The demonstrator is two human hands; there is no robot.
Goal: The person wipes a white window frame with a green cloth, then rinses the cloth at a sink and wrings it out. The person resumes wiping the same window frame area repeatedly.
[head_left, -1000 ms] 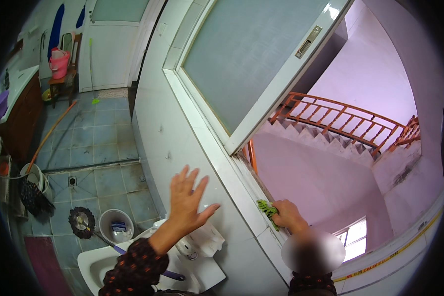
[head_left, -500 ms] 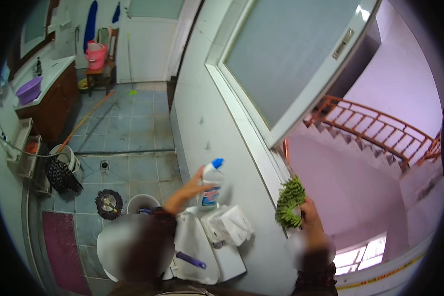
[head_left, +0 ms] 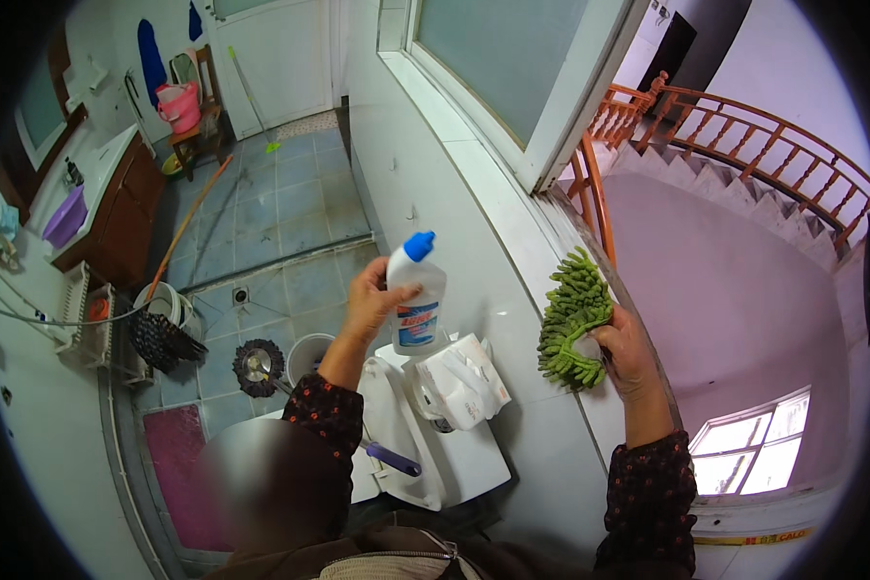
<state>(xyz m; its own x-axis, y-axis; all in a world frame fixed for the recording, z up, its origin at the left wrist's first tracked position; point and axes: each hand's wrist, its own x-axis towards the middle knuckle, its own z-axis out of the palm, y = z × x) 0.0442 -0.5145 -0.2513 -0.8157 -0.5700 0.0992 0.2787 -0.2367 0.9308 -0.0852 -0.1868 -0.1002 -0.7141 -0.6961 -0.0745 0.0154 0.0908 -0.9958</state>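
Wrapped around a white cleaner bottle with a blue nozzle cap, my left hand holds it upright beside the tiled wall, above the toilet. My right hand grips a green chenille cleaning mitt at the window ledge; its shaggy strands hang over the sill, and I cannot tell whether they touch it. Just below the bottle, a white pack of tissues rests on the toilet tank. A purple-handled tool lies by the raised toilet lid.
An open frosted window stands over the sill, with a stairwell railing beyond. On the floor at left are a round dark brush head, a white bucket and a mop bucket with a long orange pole.
The view has shifted, showing more of the stairwell. Both hands sit higher in the picture, still holding the bottle and the mitt. The mitt appears turned, with its strands spread along the sill.
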